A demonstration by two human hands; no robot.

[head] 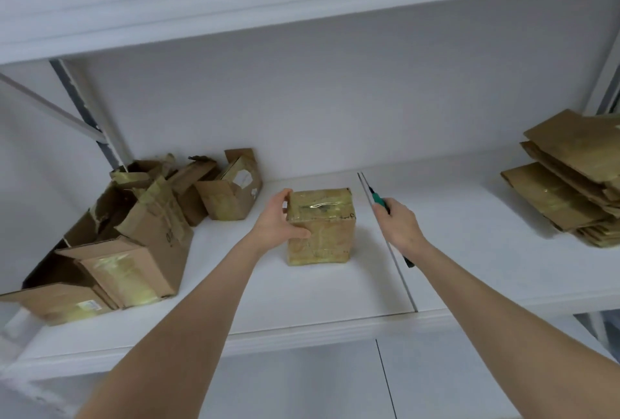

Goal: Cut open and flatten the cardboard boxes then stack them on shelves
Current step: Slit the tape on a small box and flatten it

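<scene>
Left hand gripping taped box, right hand holding green-handled cutter

A sealed box, brown cardboard wrapped in glossy yellowish tape, stands upright on the white shelf, clasped at its left side by the left grip. A green-handled cutter sits in the right grip, just right of that box. Left of the left grip lies a heap of torn open boxes. Well right of the right grip rests a stack of flattened cardboard.
</scene>
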